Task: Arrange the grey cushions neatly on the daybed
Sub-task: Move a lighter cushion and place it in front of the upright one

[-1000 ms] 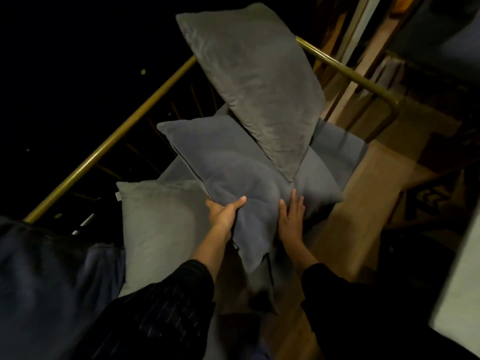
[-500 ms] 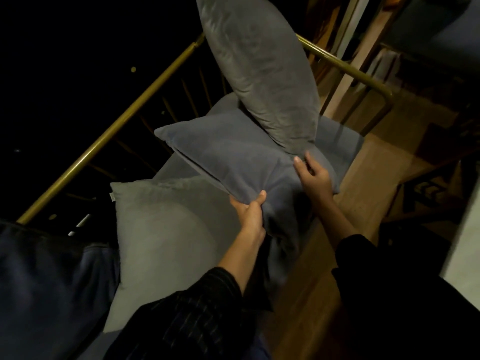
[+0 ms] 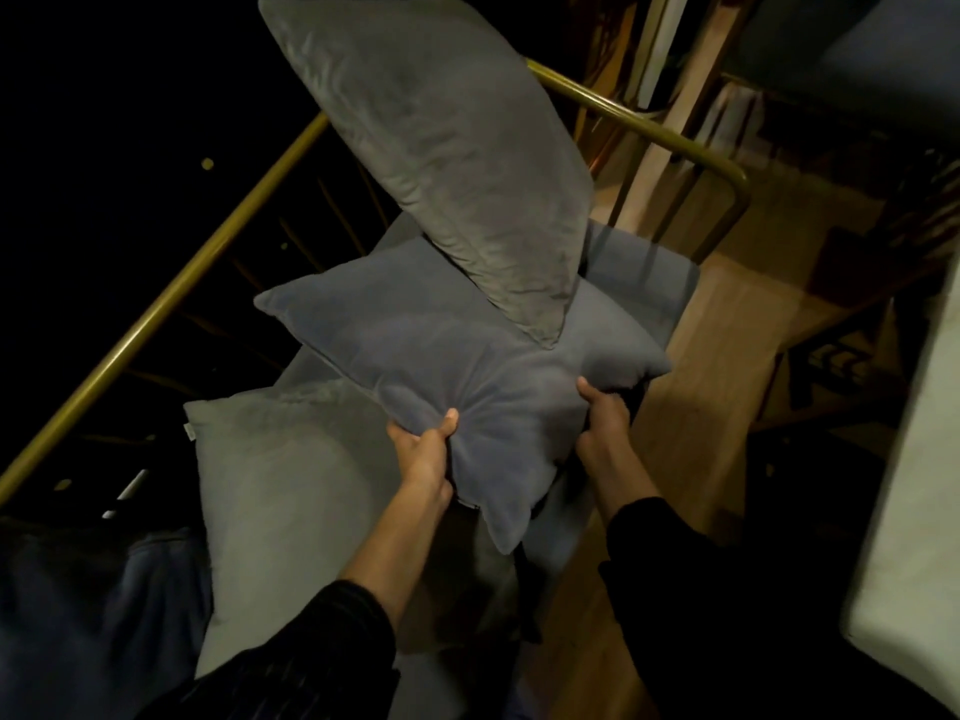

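Observation:
A blue-grey cushion (image 3: 457, 366) lies across the middle of the daybed. My left hand (image 3: 423, 449) pinches its near edge, thumb on top. My right hand (image 3: 605, 410) grips its right corner. Behind it a large grey cushion (image 3: 441, 148) stands tilted against the brass rail (image 3: 171, 298), its lower corner resting on the blue-grey one. A pale grey cushion (image 3: 291, 511) lies flat at the near left, partly under the blue-grey cushion. The daybed's grey seat pad (image 3: 644, 283) shows at the far right.
The brass rail bends around the daybed's far end (image 3: 727, 174). A wooden floor (image 3: 717, 407) runs along the right. Dark blue fabric (image 3: 88, 615) lies at the near left. A pale surface (image 3: 914, 511) fills the right edge. The room is dim.
My right hand dropped from the tall grey cushion's lower corner to the blue-grey cushion's right corner. My left hand kept its pinch on the near edge, and the cushion lifted slightly.

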Available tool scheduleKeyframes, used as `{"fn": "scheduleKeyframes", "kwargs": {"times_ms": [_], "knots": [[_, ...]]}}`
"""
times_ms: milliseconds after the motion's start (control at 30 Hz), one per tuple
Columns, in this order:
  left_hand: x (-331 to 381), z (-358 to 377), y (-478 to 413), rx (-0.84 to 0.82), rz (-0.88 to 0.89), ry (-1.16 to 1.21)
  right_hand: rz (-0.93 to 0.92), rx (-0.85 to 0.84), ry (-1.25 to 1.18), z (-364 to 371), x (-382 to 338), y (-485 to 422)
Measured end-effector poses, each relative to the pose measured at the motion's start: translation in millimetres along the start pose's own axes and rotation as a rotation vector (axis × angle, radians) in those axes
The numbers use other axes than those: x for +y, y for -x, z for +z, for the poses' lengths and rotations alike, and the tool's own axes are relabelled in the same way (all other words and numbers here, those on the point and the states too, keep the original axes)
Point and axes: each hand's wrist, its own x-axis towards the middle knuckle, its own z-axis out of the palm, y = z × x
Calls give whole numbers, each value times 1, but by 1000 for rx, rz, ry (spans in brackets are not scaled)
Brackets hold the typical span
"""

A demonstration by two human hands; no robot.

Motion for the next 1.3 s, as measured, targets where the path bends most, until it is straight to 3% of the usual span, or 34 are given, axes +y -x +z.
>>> {"fn": "scheduleKeyframes", "kwargs": {"times_ms": [133,233,433,533,633,733,800,933,1100,1300], "knots": [[-4,5,2,-37,-94,95,-180,-54,54,13,-28,1],[-7,29,11,-96,-159,100,-186,-5,147,13,-42,-13],[-6,39,29,-376,-313,-326,-189,-87,412,-20,-33,-38],[8,-7,6,-265,-93,-553,-243,12,330,-31,1,-12],[31,-71,-19,-48,193,-764,-93,-32,253,-49,67,21],[45,-148,-46,174,307,-1045,150,-63,603,-55,139,58],[47,-192,-60,262,250,-1146,246,-82,782,-52,170,84],[36,-247,-83,179,21,-893,140,-146,915,-24,175,97],[25,-266,-94,100,29,-724,129,-156,1087,-2,173,91],[23,-268,-85,74,59,-600,-120,-66,1121,2,178,125]]}}
